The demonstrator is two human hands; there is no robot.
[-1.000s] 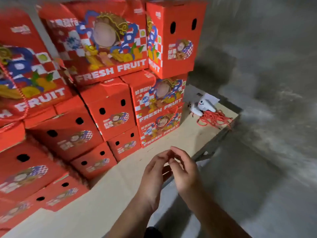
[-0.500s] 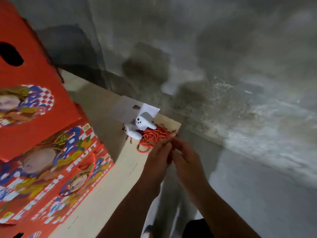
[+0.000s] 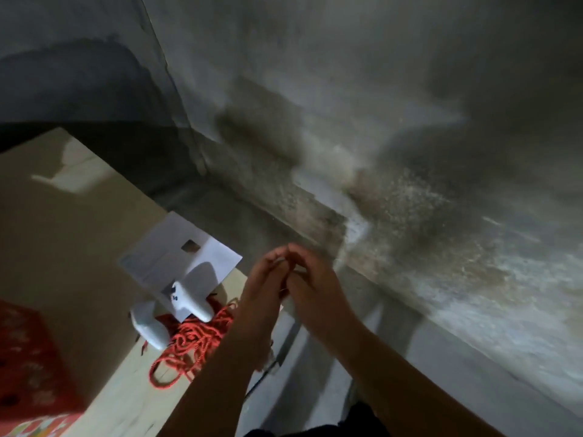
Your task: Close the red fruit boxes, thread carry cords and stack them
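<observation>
The cords point(image 3: 192, 343) lie in a loose red tangle on the board point(image 3: 63, 247), just to the left of the left hand point(image 3: 263, 290) and partly hidden behind its forearm; one loop trails out of the pile toward the person. The two hands are raised together in front of the person, the right hand point(image 3: 315, 290) beside the left, fingers bent inward and fingertips meeting at the top. Something thin seems to sit between the fingers, but blur hides what it is, so I cannot tell whether either hand is clamped on anything. Just left of the left hand, touching the far side of the cord pile, two white handheld devices point(image 3: 186, 299) rest on the board, one partly on a sheet of white paper point(image 3: 176, 253) that lies farther from the person. Well to the left of both hands, at the lower left edge of the view, a corner of a red box point(image 3: 28, 357) stands on the same board. Below the hands the board ends at an edge with a grey floor point(image 3: 315, 373) under it. Beyond and to the right of the hands rises a stained grey concrete wall point(image 3: 410, 152).
</observation>
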